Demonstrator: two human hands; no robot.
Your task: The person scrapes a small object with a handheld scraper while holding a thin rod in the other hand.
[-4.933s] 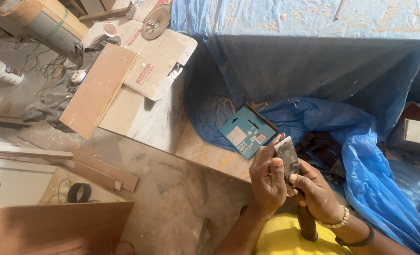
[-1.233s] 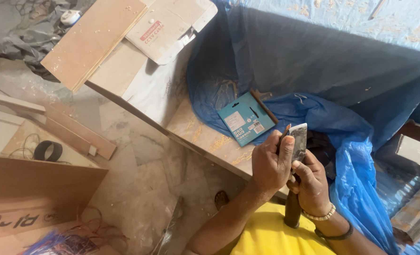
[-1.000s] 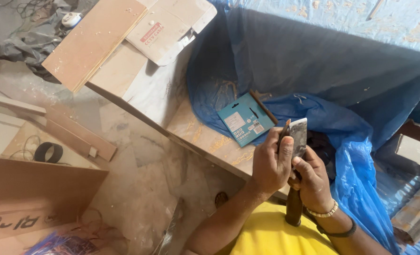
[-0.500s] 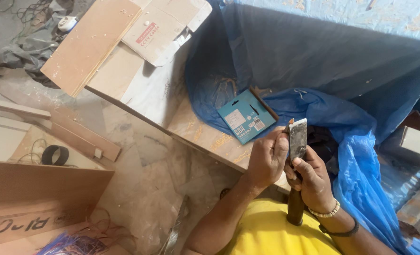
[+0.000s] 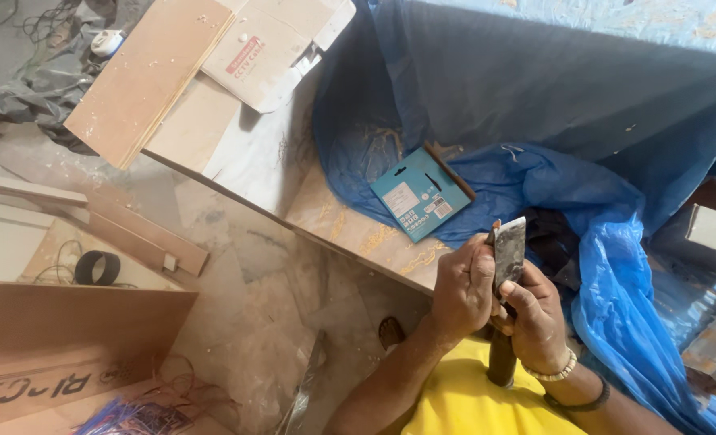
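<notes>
Both my left hand [image 5: 464,292] and right hand [image 5: 535,318] grip a flat grey block [image 5: 508,252] beside the teal packet [image 5: 421,193]; my fingers hide its lower end.

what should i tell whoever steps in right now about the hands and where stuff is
Left hand: closed on the flat grey metal piece, held upright in front of the chest.
Right hand: also gripping that piece from below, and it seems to hold the dark handle that hangs down from it.
Nearby: a teal card packet lies on the wooden bench against the blue plastic sheet. Boards and a flattened cardboard box sit at the bench's far end.
Done: the piece is off the bench, in both hands.
Left: I cannot tell what is being done to the piece.
</notes>
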